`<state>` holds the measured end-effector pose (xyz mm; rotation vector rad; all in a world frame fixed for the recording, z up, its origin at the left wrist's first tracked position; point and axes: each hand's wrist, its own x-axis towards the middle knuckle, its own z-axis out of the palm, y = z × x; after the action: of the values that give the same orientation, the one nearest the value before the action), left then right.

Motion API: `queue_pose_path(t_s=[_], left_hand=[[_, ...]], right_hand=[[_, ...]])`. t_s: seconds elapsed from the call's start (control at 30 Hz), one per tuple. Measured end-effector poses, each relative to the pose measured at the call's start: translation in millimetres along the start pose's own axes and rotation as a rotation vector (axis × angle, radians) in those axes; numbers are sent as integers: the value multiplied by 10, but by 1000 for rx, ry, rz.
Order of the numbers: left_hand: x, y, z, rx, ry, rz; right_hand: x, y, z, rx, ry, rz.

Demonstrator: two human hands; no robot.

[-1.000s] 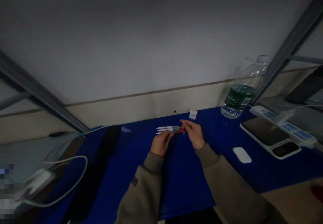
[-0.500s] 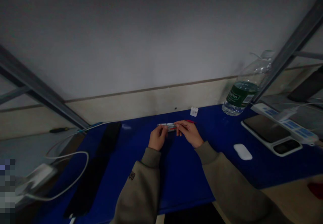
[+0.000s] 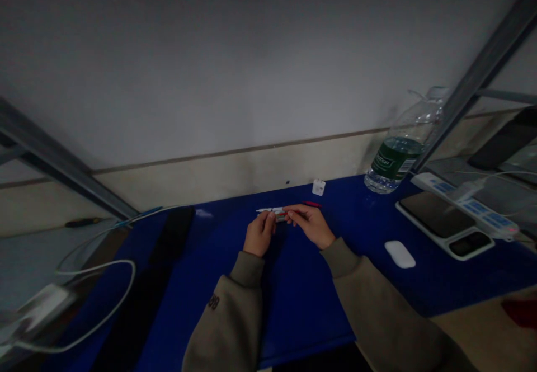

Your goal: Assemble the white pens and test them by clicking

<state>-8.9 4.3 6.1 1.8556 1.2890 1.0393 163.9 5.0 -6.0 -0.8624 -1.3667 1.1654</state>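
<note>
Big pale wall (image 3: 251,70) filling everything at twelve o'clock, and below it the blue tabletop (image 3: 306,305) spreads out beneath my hands. Taking the spot between my fingertips as the clock's centre, a dark flat object (image 3: 173,232) lies at nine, too dim to make out. Up at two stands the big clear bottle (image 3: 396,159), green label round its middle, and out at three sits the scale (image 3: 436,215), a white power strip (image 3: 474,204) running just behind it.

Now in close! My left hand (image 3: 257,235) comes in from seven, thumb and fingers pinched narrow; my right hand (image 3: 312,226) comes in from four, pinched just as tight. A smooth white case (image 3: 400,254) rests well off, between three and four. The little white charger (image 3: 319,187) is up at one.

And right at dead centre, a slim red-and-grey pen (image 3: 280,215), gripped between both hands! A white pen (image 3: 265,210) pokes out at eleven, just past my left fingertips, and a red piece (image 3: 311,204) peeks out beyond my right knuckles, between one and two.
</note>
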Motion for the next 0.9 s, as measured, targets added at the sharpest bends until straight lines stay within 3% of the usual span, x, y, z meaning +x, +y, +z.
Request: queue_pose_path(t_s=[0.2,0.9], left_hand=[[-9,40,0,-25,15,41],[-47,97,23,-115,8,-24]], right_hand=[[-3,-23,-1,-10,22,1],[-23,-20,1,28,67,-14]])
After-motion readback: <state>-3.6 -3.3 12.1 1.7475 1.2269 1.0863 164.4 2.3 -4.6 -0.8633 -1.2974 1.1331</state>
